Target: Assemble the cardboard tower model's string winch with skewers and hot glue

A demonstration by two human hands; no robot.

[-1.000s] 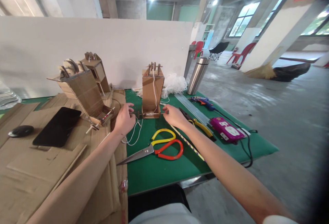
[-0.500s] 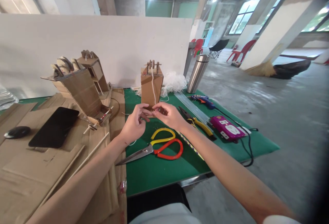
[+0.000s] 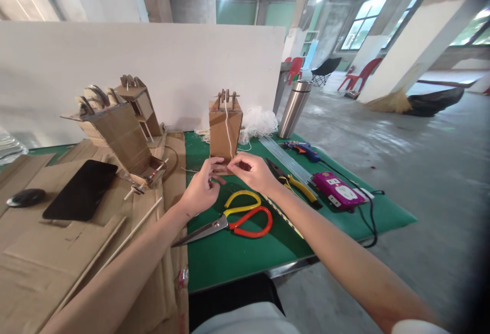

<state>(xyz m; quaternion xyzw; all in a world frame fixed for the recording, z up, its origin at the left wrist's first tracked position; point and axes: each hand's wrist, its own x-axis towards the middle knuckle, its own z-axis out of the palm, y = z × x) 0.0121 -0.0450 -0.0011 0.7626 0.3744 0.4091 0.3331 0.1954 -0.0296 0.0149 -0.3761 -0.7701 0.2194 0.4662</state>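
Note:
A cardboard tower [image 3: 224, 137] stands upright at the back of the green table, with small round wheels [image 3: 225, 96] on a stick across its top. White string [image 3: 228, 129] hangs from the wheels down its front to my fingers. My right hand [image 3: 250, 170] is closed in a pinch on the string near the tower's foot. Beside it, my left hand [image 3: 202, 183] has its fingers apart and reaching to the tower's base; whether they touch it is hard to see. Large scissors [image 3: 229, 221] with one yellow and one red handle lie just in front of my hands.
Right of my hands lie pliers [image 3: 302, 191], clear glue sticks [image 3: 285, 158], a glue gun [image 3: 302, 150] and a purple power strip [image 3: 337, 191]. A steel flask [image 3: 294, 109] stands behind. On the left are another cardboard model [image 3: 118, 135], a black phone [image 3: 82, 188] and a mouse [image 3: 26, 197].
My left hand has opened slightly, its fingers spreading beside the tower's base. My right hand has barely moved and keeps its pinch by the string.

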